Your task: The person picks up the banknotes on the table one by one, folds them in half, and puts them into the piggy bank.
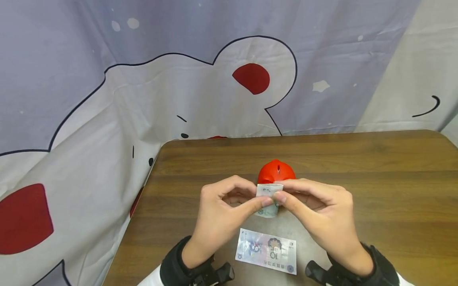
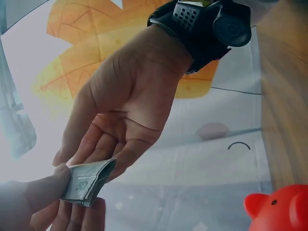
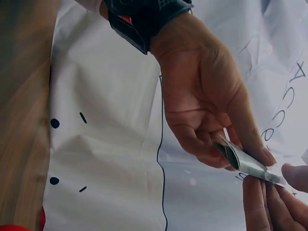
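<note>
A folded greenish banknote point(image 1: 266, 210) is held up between both hands, above the table and in front of a red piggy bank point(image 1: 275, 171). My left hand point(image 1: 223, 214) pinches its left side between thumb and fingers. From the other side my right hand point(image 1: 323, 210) pinches it too, the thumb on its face. In the left wrist view the folded note point(image 2: 89, 183) shows its layers and a loop at the fold. The piggy bank has a slot on top; its lower part is hidden behind the hands. Below the hands a flat purplish 10 note point(image 1: 266, 251) lies on the table.
The brown wooden table point(image 1: 400, 190) has a rounded left back corner. A patterned cloth point(image 1: 171, 91) hangs behind it and down its left side. Black camera straps point(image 1: 189, 262) circle both wrists.
</note>
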`<act>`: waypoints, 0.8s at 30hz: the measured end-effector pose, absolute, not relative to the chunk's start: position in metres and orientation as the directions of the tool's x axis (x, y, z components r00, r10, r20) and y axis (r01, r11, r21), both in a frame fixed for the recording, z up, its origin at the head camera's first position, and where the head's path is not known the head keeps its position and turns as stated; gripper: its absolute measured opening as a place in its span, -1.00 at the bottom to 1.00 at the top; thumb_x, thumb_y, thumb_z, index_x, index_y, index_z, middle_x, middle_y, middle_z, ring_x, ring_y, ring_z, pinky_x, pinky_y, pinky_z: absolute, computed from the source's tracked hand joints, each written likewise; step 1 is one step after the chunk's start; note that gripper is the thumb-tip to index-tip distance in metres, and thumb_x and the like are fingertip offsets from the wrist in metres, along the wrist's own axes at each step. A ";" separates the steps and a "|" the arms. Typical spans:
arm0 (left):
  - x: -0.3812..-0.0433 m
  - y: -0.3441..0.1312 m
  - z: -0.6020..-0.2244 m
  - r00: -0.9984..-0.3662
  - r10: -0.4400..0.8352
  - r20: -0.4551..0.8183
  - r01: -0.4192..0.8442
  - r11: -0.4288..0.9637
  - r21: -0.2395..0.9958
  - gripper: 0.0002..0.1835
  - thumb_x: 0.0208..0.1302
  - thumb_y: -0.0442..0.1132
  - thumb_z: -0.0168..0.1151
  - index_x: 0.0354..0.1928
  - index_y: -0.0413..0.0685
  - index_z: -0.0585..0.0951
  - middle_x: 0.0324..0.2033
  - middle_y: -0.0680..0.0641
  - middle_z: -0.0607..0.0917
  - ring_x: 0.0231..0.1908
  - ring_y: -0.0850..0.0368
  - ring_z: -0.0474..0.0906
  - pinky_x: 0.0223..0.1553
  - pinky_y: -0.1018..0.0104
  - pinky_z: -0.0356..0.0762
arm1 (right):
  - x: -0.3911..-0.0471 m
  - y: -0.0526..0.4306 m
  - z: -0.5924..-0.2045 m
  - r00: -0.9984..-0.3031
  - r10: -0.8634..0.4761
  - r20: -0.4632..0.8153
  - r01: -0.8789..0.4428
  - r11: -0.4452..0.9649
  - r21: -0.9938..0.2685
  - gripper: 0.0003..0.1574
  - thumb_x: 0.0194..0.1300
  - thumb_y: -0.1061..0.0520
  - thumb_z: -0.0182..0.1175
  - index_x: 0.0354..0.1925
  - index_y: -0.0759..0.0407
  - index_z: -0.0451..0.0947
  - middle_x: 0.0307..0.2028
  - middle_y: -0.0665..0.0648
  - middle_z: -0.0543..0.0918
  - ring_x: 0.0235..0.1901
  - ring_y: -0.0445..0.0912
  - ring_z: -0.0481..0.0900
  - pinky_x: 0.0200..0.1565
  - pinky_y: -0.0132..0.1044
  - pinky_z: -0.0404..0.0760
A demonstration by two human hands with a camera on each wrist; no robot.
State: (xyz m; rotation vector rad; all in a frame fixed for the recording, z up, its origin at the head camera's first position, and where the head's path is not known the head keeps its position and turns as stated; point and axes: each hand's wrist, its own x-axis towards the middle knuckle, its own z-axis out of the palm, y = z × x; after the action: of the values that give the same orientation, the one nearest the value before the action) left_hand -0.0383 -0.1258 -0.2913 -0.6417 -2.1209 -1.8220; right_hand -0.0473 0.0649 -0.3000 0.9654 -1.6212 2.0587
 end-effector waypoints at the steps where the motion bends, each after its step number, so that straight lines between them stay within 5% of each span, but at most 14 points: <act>1: -0.038 -0.126 -0.291 -0.868 0.150 0.474 0.491 0.104 0.865 -0.84 -0.01 -0.39 0.53 -0.38 -0.20 0.70 -0.47 -0.23 0.77 -0.52 0.17 0.70 -0.45 0.23 0.76 | -0.047 0.065 -0.299 -0.723 -0.130 0.678 -0.626 -0.291 -0.723 -0.71 -0.01 0.69 0.28 -0.25 0.61 0.66 -0.26 0.14 0.83 -0.36 -0.11 0.79 -0.29 -0.36 0.76; 9: -0.035 -0.128 -0.287 -0.884 0.192 0.426 0.449 0.093 0.889 -0.85 0.04 -0.34 0.50 -0.32 -0.24 0.76 -0.39 -0.24 0.82 -0.46 0.14 0.76 -0.41 0.22 0.78 | -0.052 0.068 -0.297 -0.682 -0.041 0.730 -0.701 -0.244 -0.670 -0.77 -0.06 0.69 0.32 -0.35 0.61 0.67 -0.38 0.13 0.83 -0.47 -0.14 0.76 -0.36 -0.40 0.75; 17: -0.035 -0.130 -0.283 -0.885 0.148 0.441 0.454 0.066 0.889 -0.86 0.02 -0.41 0.50 -0.34 -0.31 0.76 -0.42 -0.30 0.81 -0.46 0.14 0.78 -0.39 0.18 0.78 | -0.050 0.073 -0.297 -0.761 -0.166 0.627 -0.595 -0.209 -0.776 -0.71 -0.03 0.68 0.31 -0.29 0.52 0.67 -0.36 0.07 0.82 -0.44 -0.11 0.75 -0.33 -0.37 0.76; 24: -0.035 -0.131 -0.283 -0.885 0.147 0.441 0.454 0.071 0.888 -0.87 0.03 -0.41 0.50 -0.34 -0.31 0.76 -0.41 -0.30 0.82 -0.44 0.13 0.79 -0.37 0.19 0.78 | -0.053 0.070 -0.299 -0.674 -0.144 0.724 -0.694 -0.214 -0.688 -0.73 -0.09 0.67 0.35 -0.36 0.49 0.69 -0.39 0.10 0.80 -0.45 -0.15 0.72 -0.30 -0.43 0.73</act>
State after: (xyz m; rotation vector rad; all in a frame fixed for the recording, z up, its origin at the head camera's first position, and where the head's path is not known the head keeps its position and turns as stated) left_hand -0.0353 -0.1308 -0.2828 -0.6089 -2.1127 -1.8978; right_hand -0.0526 0.0704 -0.2993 0.9849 -1.6653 1.9453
